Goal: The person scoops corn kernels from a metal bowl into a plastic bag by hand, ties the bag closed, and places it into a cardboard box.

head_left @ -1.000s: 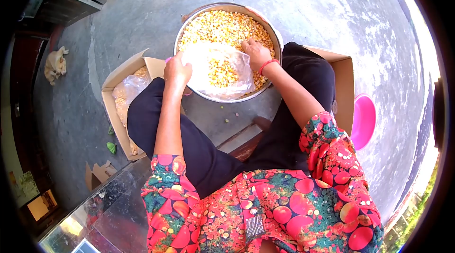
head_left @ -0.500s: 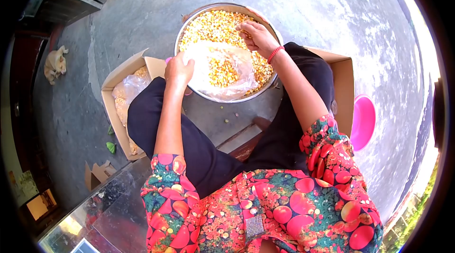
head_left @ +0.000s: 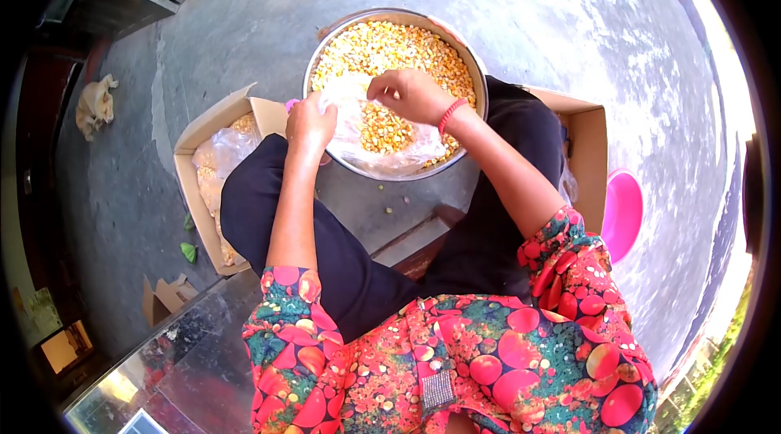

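the left hand [head_left: 311, 122] grips an unmarked-looking clear plastic bag [head_left: 346, 126] of corn kernels [head_left: 386, 130].

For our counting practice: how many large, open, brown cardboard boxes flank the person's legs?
2: the left box beside the left leg; the right box beside the right leg, partly hidden.

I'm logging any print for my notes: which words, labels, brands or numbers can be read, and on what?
None can be read.
Plastic bag, metal pan, pink basin: no lettering visible.
Left cardboard box, right cardboard box: no legible print on the sides showing.
Pale patterned patch, far left: too blurred to tell.
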### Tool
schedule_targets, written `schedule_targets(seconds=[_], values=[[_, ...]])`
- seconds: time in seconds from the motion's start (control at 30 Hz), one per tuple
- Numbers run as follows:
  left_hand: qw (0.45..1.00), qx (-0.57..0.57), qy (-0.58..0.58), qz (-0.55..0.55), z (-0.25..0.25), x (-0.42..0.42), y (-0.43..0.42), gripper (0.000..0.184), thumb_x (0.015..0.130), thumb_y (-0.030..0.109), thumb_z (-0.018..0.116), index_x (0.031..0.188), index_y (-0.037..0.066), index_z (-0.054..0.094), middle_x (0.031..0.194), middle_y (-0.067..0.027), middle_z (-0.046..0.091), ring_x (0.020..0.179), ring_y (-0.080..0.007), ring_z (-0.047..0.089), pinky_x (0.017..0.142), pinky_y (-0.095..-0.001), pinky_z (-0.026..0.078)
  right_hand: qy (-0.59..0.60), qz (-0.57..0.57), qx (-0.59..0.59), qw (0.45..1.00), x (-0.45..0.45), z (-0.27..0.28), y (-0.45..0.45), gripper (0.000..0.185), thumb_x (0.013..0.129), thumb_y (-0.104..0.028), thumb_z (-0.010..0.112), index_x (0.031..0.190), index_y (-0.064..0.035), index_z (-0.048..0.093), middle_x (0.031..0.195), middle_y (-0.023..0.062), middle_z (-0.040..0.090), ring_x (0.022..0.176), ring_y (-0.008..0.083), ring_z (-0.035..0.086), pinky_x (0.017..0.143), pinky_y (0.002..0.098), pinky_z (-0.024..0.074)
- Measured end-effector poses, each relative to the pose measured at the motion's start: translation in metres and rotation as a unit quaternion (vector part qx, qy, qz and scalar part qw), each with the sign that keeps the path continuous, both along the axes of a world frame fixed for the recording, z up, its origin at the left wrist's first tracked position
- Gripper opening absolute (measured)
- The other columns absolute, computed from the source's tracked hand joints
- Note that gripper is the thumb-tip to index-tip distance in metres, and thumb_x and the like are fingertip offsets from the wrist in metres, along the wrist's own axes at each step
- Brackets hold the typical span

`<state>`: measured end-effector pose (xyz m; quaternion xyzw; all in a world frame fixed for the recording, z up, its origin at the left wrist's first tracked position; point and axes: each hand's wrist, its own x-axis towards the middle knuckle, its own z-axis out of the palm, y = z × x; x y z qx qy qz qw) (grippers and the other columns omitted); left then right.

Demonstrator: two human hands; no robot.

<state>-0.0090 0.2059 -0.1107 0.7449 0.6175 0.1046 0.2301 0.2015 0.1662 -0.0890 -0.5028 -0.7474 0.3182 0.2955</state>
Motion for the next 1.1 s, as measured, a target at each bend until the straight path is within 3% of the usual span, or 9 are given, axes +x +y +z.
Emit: schedule_targets(seconds=[0.1, 0.23, 0.33, 0.47, 0.53, 0.87, 0.9, 1.03, 1.1], values=[[1.0, -0.003, 0.001, 0.009, 0.003, 0.002, -0.003, 0.039, 0.076, 0.027, 0.058, 0.106, 0.002, 0.059, 0.09, -0.0231, 0.062, 0.087, -0.0363, 0.06, 0.075, -0.0436, 0.048, -0.056, -0.064, 0.031, 0.996, 0.007, -0.003, 0.033, 0.013, 0.079, -0.006, 0.054, 0.085, -0.0082, 0.065, 0.076, 0.0094, 0.064, 0.072, 0.0246, 0.062, 0.066, 0.0335, 0.0485], [1.0, -0.012, 0.007, -0.002, 0.004, 0.004, -0.006, 0.042, 0.075, 0.027, 0.059, 0.108, 0.001, 0.058, 0.091, -0.0234, 0.062, 0.089, -0.0363, 0.06, 0.078, -0.0426, 0.047, -0.143, -0.012, 0.073, 0.987, 0.013, -0.039, 0.072, 0.026, 0.077, -0.003, 0.053, 0.099, -0.0139, 0.063, 0.106, 0.012, 0.058, 0.096, 0.0315, 0.055, 0.083, 0.0392, 0.0455], [1.0, -0.005, 0.016, 0.0, 0.002, 0.005, -0.011, 0.04, 0.075, 0.027, 0.058, 0.107, 0.002, 0.059, 0.09, -0.0241, 0.062, 0.087, -0.0379, 0.059, 0.077, -0.0442, 0.047, -0.323, -0.014, 0.081, 0.943, 0.008, -0.061, 0.072, 0.031, 0.079, -0.021, 0.057, 0.11, -0.0239, 0.059, 0.126, 0.0034, 0.047, 0.116, 0.0238, 0.044, 0.089, 0.0431, 0.0423], [0.998, 0.027, -0.045, -0.033, -0.004, 0.001, -0.014, 0.038, 0.074, 0.027, 0.06, 0.103, 0.002, 0.06, 0.089, -0.0248, 0.061, 0.086, -0.0395, 0.058, 0.075, -0.0445, 0.046, -0.342, 0.002, -0.004, 0.94, 0.017, -0.067, 0.063, 0.033, 0.083, -0.03, 0.051, 0.115, -0.0263, 0.054, 0.122, 0.0043, 0.047, 0.115, 0.0237, 0.045, 0.088, 0.0484, 0.0413], [0.996, 0.017, -0.064, -0.053, 0.0, 0.004, -0.01, 0.037, 0.075, 0.024, 0.061, 0.104, 0.001, 0.059, 0.092, -0.0244, 0.061, 0.088, -0.0386, 0.058, 0.077, -0.0423, 0.046, -0.381, -0.034, -0.008, 0.924, 0.028, -0.073, 0.06, 0.026, 0.084, -0.019, 0.047, 0.106, -0.0156, 0.059, 0.113, 0.0114, 0.052, 0.103, 0.0251, 0.054, 0.081, 0.0433, 0.0471], [0.999, -0.015, -0.017, -0.046, 0.022, 0.015, -0.013, 0.042, 0.075, 0.022, 0.06, 0.112, 0.004, 0.056, 0.096, -0.0233, 0.061, 0.092, -0.0386, 0.058, 0.078, -0.0438, 0.046, -0.086, -0.207, -0.14, 0.964, 0.055, -0.086, 0.031, 0.021, 0.082, -0.018, 0.047, 0.094, -0.0049, 0.059, 0.087, 0.0195, 0.063, 0.081, 0.0307, 0.062, 0.069, 0.0413, 0.0491], [0.999, -0.015, -0.02, -0.039, 0.017, 0.014, -0.013, 0.044, 0.074, 0.023, 0.06, 0.114, 0.004, 0.054, 0.097, -0.0233, 0.061, 0.092, -0.0382, 0.058, 0.079, -0.0443, 0.046, 0.048, -0.191, -0.171, 0.965, 0.058, -0.096, 0.041, 0.02, 0.083, -0.022, 0.049, 0.091, -0.0065, 0.059, 0.075, 0.0109, 0.062, 0.061, 0.0235, 0.059, 0.053, 0.0361, 0.0461], [0.999, -0.004, 0.005, -0.039, 0.003, 0.013, -0.008, 0.046, 0.074, 0.023, 0.06, 0.116, 0.004, 0.053, 0.098, -0.0234, 0.061, 0.093, -0.0383, 0.058, 0.081, -0.044, 0.045, 0.302, -0.091, -0.338, 0.887, 0.052, 0.002, 0.031, 0.017, 0.089, -0.026, 0.047, 0.085, -0.0113, 0.054, 0.06, -0.0059, 0.037, 0.045, 0.0039, 0.03, 0.037, 0.0205, 0.0221], [0.999, -0.01, -0.001, -0.036, 0.005, 0.014, -0.007, 0.046, 0.074, 0.023, 0.06, 0.116, 0.004, 0.053, 0.1, -0.0226, 0.06, 0.094, -0.0381, 0.057, 0.082, -0.0433, 0.045, 0.317, -0.053, -0.335, 0.885, 0.042, 0.025, 0.024, 0.017, 0.09, -0.027, 0.046, 0.086, -0.0116, 0.054, 0.061, -0.0061, 0.038, 0.045, 0.0037, 0.031, 0.038, 0.0203, 0.0226]])
